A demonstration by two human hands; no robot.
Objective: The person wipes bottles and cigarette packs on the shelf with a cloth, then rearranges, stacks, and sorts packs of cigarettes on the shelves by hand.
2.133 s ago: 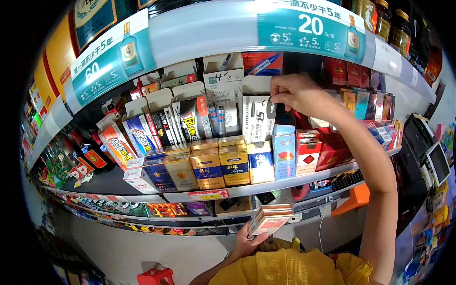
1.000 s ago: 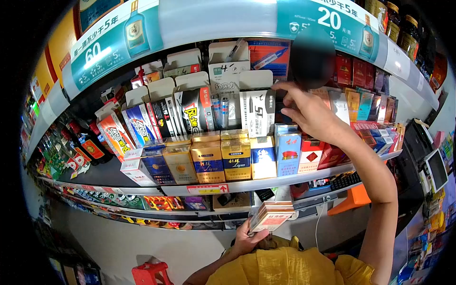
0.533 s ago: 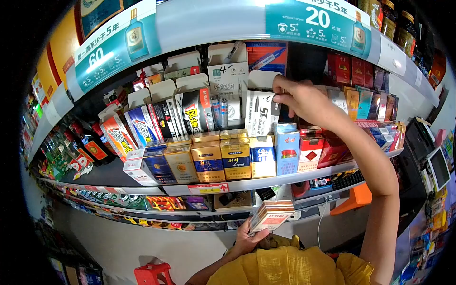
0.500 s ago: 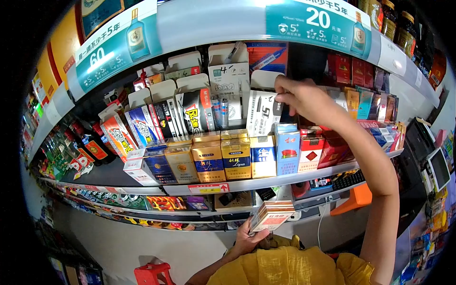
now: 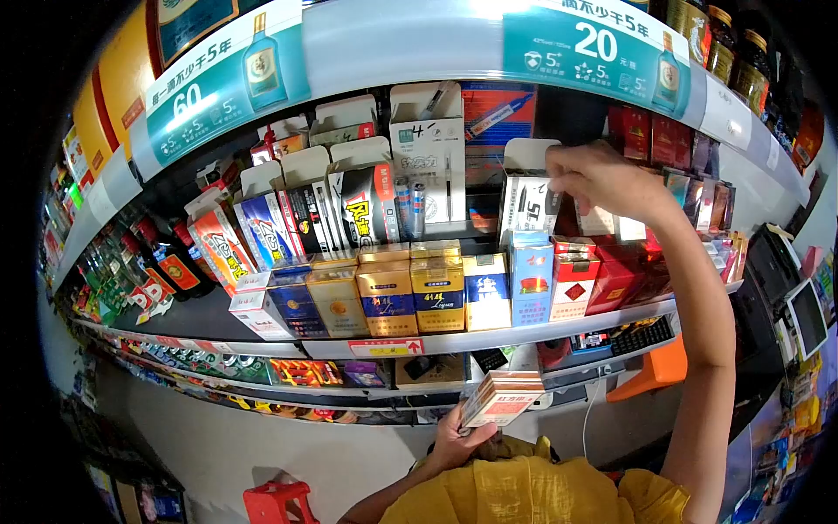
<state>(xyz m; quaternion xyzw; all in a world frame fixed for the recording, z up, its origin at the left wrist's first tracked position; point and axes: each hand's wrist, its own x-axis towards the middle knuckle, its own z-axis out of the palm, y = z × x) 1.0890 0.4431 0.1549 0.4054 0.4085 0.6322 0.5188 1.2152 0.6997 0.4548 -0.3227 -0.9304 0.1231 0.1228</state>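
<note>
With fingers closed at its upper edge, my right hand grips a white pen box whose lid flap stands up. The box is upright on the shelf, behind a light blue cigarette pack. Down in front of the shelf, my left hand is wrapped round a small stack of white and orange cigarette packs. A white and blue cigarette pack and a red and white one stand in the front row.
More pen boxes stand at the left, with gold cigarette packs before them. A taller white pen box is behind. Bottles fill the left end. The upper shelf edge overhangs. A red stool is on the floor.
My right hand has shifted the white pen box to the right along the shelf, uncovering a gap beside the taller box. My left hand keeps the stack of packs in place.
</note>
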